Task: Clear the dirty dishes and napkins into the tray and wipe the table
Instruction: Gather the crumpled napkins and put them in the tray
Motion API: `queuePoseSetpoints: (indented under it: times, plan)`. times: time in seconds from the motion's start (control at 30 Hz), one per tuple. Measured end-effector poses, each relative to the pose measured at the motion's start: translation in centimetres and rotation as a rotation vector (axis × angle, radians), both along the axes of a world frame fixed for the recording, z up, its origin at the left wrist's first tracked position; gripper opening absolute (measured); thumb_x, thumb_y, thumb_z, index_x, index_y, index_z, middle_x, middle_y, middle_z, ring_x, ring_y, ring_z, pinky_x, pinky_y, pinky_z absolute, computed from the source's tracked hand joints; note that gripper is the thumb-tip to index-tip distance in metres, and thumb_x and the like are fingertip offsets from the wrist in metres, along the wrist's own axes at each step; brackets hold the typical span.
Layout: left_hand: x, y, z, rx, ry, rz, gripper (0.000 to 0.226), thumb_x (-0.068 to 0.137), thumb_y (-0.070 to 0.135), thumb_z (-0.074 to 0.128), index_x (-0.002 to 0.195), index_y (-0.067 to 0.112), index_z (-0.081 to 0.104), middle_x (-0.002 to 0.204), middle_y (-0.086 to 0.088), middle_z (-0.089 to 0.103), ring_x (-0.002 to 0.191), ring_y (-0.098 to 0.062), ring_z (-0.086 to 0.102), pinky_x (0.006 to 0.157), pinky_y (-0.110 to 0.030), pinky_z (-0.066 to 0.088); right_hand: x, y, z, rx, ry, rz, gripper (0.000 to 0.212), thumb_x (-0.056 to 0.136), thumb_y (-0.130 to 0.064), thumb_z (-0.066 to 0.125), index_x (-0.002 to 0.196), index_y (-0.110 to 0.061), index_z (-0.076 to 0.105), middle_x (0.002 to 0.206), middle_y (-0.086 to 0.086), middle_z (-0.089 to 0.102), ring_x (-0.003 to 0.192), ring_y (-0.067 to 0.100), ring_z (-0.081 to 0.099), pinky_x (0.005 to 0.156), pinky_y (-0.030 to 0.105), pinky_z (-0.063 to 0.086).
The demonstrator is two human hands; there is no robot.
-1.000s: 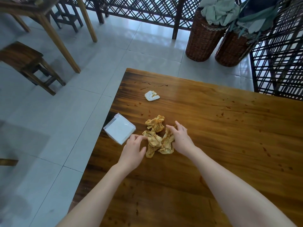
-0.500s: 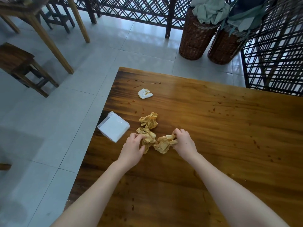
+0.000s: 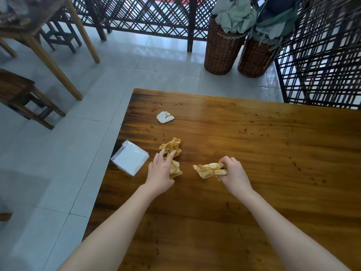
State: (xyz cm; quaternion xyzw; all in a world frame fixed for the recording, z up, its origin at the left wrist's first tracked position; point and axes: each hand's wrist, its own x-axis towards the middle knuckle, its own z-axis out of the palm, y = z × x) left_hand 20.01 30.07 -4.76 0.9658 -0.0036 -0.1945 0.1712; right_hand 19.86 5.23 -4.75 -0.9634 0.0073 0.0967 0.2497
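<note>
The left hand (image 3: pixel 160 171) reaches forward, fingers stretched nearly straight, their tips resting on a crumpled orange-stained paper napkin (image 3: pixel 171 147). A second stained napkin (image 3: pixel 175 170) lies against its thumb side. The right hand (image 3: pixel 234 171) curls tight round a third stained napkin (image 3: pixel 208 170), apart from those two.

Farther off lies one crumpled white napkin (image 3: pixel 165 116). One clear packet of white napkins (image 3: pixel 130 158) overhangs the left edge of the glossy brown wooden table (image 3: pixel 254 192), which is flecked with reddish scraps (image 3: pixel 244 131).

Beyond are a pale tiled floor (image 3: pixel 58 153), two brown wicker baskets (image 3: pixel 220 51) and dark lattice screens (image 3: pixel 146 16).
</note>
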Motion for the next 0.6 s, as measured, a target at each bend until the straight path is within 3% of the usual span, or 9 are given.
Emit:
queuePoseSetpoints:
  times: [0.1,0.27,0.43,0.6]
  plan:
    - [2.0,0.4,0.4,0.098,0.102,-0.127,0.114,0.079,0.020,0.078,0.151,0.039,-0.008,0.160,-0.002,-0.019,0.147,-0.032,-0.015,0.117,-0.052,0.005,-0.1,-1.0,0.3,0.009,0.008,-0.019,0.033,0.079,-0.014,0.076,0.105,-0.023,0.056,0.097,-0.008,0.052,0.092,0.011,0.048,0.071,0.025,0.046]
    - [4.2,0.3,0.7,0.177,0.177,-0.281,0.125,0.074,0.027,0.082,0.149,0.040,-0.018,0.155,-0.004,-0.033,0.144,-0.034,-0.024,0.117,-0.058,0.001,-0.1,-1.9,0.1,0.017,0.032,-0.052,0.032,0.078,-0.013,0.076,0.102,-0.023,0.057,0.095,-0.008,0.050,0.092,0.011,0.046,0.069,0.024,0.042]
    - [4.7,-0.4,0.0,0.173,0.205,-0.298,0.119,0.075,0.024,0.082,0.151,0.039,-0.008,0.159,-0.004,-0.024,0.146,-0.032,-0.020,0.117,-0.059,0.003,0.0,-2.7,-0.5,0.021,0.050,-0.073,0.032,0.078,-0.016,0.077,0.100,-0.025,0.055,0.093,-0.011,0.049,0.090,0.010,0.046,0.068,0.024,0.041]
    - [4.7,-0.1,-0.6,0.174,0.166,-0.276,0.102,0.078,0.020,0.079,0.151,0.036,0.011,0.161,-0.001,-0.007,0.148,-0.033,-0.004,0.117,-0.055,0.016,0.0,-2.7,-0.9,0.033,0.056,-0.092,0.033,0.077,-0.017,0.077,0.098,-0.027,0.055,0.092,-0.012,0.048,0.089,0.009,0.046,0.066,0.022,0.039]
